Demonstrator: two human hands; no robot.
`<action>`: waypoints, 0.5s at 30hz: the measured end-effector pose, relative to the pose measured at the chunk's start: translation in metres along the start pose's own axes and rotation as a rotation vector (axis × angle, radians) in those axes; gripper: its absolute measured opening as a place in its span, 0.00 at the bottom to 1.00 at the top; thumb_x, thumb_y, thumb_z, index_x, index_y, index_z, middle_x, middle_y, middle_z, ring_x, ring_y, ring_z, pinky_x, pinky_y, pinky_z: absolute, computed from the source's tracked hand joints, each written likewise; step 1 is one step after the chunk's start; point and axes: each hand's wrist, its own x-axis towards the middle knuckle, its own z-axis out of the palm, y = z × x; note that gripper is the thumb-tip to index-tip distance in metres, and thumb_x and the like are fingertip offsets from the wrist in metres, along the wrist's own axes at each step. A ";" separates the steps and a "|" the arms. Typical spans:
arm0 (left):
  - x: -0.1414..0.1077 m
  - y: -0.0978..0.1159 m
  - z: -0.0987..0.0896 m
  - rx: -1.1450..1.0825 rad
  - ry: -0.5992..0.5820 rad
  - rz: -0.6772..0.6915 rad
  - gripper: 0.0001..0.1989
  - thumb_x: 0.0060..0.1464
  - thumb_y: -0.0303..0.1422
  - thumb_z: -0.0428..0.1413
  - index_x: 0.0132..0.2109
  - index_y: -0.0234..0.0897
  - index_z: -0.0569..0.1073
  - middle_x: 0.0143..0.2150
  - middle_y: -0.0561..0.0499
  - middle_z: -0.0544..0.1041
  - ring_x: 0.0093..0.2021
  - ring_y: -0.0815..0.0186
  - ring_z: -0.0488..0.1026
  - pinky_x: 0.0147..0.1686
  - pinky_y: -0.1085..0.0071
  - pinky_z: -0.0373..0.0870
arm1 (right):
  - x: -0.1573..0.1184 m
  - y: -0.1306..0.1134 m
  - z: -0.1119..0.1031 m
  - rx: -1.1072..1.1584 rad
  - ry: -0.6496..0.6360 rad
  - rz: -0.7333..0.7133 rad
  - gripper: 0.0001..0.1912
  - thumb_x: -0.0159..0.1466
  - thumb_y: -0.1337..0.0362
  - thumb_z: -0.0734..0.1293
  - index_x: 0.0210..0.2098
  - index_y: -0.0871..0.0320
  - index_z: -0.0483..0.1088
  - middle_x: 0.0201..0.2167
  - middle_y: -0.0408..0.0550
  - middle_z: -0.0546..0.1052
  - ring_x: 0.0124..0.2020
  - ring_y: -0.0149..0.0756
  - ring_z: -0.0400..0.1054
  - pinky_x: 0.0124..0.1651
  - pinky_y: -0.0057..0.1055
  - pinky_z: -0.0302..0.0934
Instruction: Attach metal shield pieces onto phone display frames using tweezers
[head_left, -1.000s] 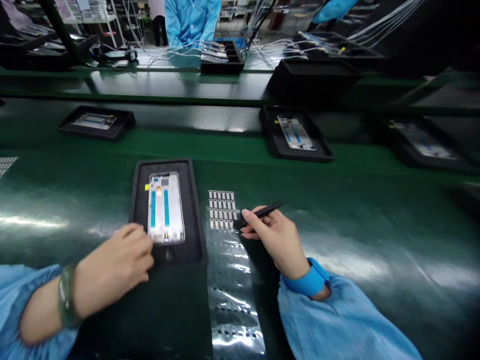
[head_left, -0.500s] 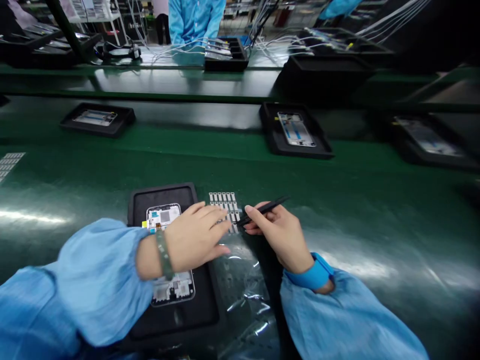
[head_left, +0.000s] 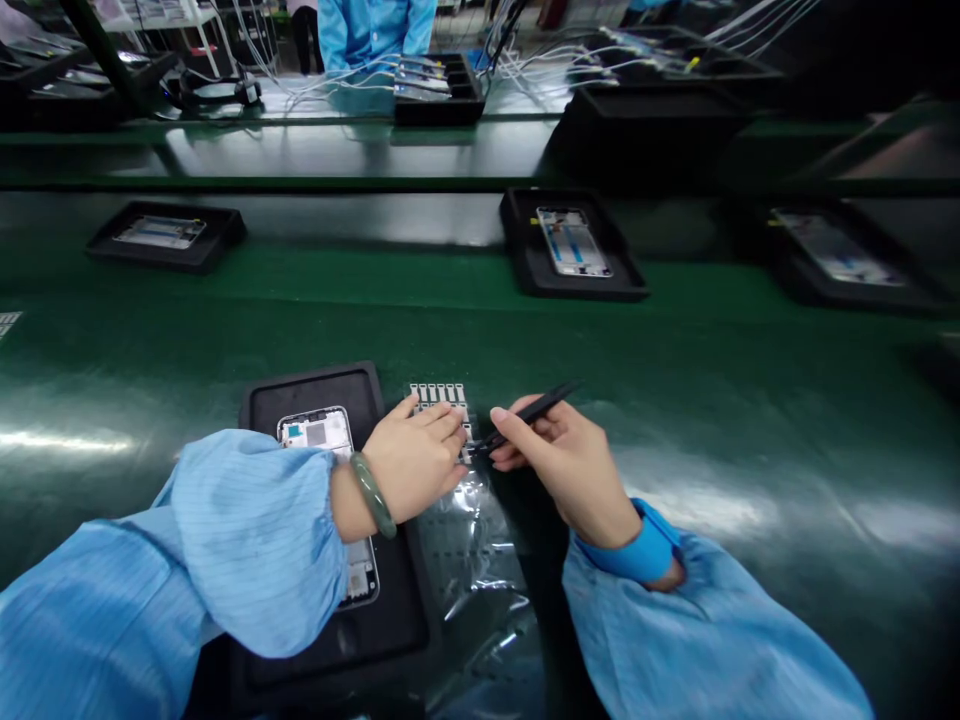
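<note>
My left hand [head_left: 418,452] lies palm down with its fingers spread over a clear sheet [head_left: 480,560] that carries rows of small pale stickers [head_left: 437,393]. From the right, my right hand [head_left: 562,455] grips black tweezers [head_left: 536,407], whose tips touch or nearly touch the stickers' right edge beside my left fingers. A phone frame [head_left: 319,430] lies in a black tray [head_left: 349,635] at the left, partly hidden under my left wrist and sleeve.
Black trays with phone frames stand further back: one at left [head_left: 225,237], one right of centre [head_left: 525,270], one at far right [head_left: 817,300]. Behind a raised ledge [head_left: 337,150] are cables, a black box [head_left: 439,112] and a person in blue [head_left: 375,35].
My left hand has moved slightly right and now rests over more of the stickers. My right hand stays nearly in place with the tweezers. The whole view has shifted a little.
</note>
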 end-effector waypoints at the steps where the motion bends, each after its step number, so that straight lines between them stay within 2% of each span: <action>1: 0.000 0.000 0.000 -0.008 0.000 -0.004 0.18 0.60 0.36 0.47 0.53 0.31 0.69 0.58 0.45 0.69 0.59 0.61 0.63 0.60 0.54 0.56 | 0.000 0.000 0.000 -0.011 -0.009 -0.007 0.18 0.49 0.52 0.73 0.30 0.56 0.65 0.16 0.39 0.71 0.17 0.32 0.69 0.19 0.26 0.68; 7: 0.000 0.000 0.000 -0.026 0.009 -0.001 0.18 0.61 0.35 0.47 0.53 0.30 0.69 0.58 0.45 0.69 0.60 0.60 0.62 0.59 0.53 0.56 | 0.000 0.003 0.003 -0.032 -0.062 0.007 0.18 0.50 0.53 0.73 0.31 0.57 0.65 0.17 0.39 0.72 0.17 0.31 0.69 0.20 0.24 0.67; 15: 0.001 -0.001 -0.002 -0.073 0.008 -0.017 0.18 0.58 0.36 0.51 0.53 0.32 0.68 0.57 0.44 0.69 0.59 0.60 0.63 0.58 0.55 0.57 | 0.004 -0.006 0.002 0.129 -0.070 0.110 0.17 0.48 0.57 0.74 0.30 0.58 0.66 0.19 0.40 0.73 0.17 0.27 0.67 0.19 0.21 0.65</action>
